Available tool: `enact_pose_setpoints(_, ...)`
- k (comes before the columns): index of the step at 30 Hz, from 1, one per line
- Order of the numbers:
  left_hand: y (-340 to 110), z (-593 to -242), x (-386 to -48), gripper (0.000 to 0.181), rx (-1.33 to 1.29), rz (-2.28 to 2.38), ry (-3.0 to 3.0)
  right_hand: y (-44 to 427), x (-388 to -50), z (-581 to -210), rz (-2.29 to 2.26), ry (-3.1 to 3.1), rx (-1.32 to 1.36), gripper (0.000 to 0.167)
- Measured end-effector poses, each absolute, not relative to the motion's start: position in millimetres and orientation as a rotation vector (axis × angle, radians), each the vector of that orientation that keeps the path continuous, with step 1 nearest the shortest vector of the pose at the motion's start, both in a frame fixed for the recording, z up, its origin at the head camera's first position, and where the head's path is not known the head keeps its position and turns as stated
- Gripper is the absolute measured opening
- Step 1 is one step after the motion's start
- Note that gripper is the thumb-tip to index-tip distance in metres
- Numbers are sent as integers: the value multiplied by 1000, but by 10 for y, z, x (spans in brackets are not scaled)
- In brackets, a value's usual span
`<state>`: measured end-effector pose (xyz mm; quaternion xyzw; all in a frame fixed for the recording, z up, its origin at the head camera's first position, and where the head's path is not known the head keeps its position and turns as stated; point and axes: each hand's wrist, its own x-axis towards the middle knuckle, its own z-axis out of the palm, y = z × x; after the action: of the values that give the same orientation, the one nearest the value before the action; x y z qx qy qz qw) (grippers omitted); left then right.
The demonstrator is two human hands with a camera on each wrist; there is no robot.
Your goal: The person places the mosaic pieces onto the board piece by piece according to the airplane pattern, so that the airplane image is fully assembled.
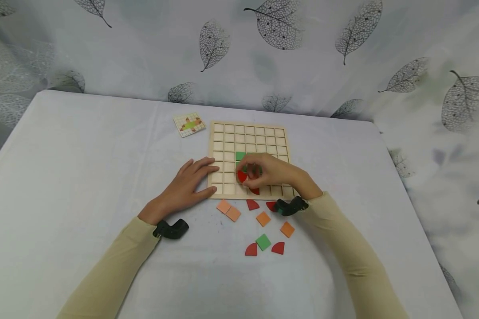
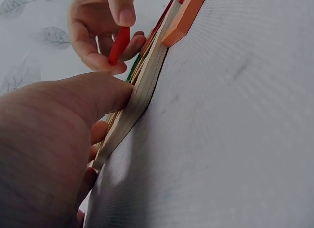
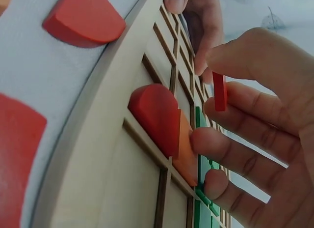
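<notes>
Table [image 1: 96,137] carries a gridded wooden board [image 1: 228,177]; the left hand [image 1: 187,182] rests relaxed at its 8 o'clock edge, clutching nothing. Over the board's 6 o'clock half, the right hand [image 1: 273,170] has thumb and finger drawn nearly together, pinching a red piece [image 3: 220,92]. For tidy handling, probably best to keep that pinch light, level with the board, and clear of the orange piece [image 3: 185,147]. That red piece looks thin and plain, nearly edge-on in both wrist views.
</notes>
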<state>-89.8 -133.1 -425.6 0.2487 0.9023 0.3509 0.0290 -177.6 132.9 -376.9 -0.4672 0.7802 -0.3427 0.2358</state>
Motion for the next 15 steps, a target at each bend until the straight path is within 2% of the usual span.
enact_pose_setpoints(15,-1322,-4243,-895,53,766,1080,2781,1289,-1869,-3787,-989,2206,-1242,30)
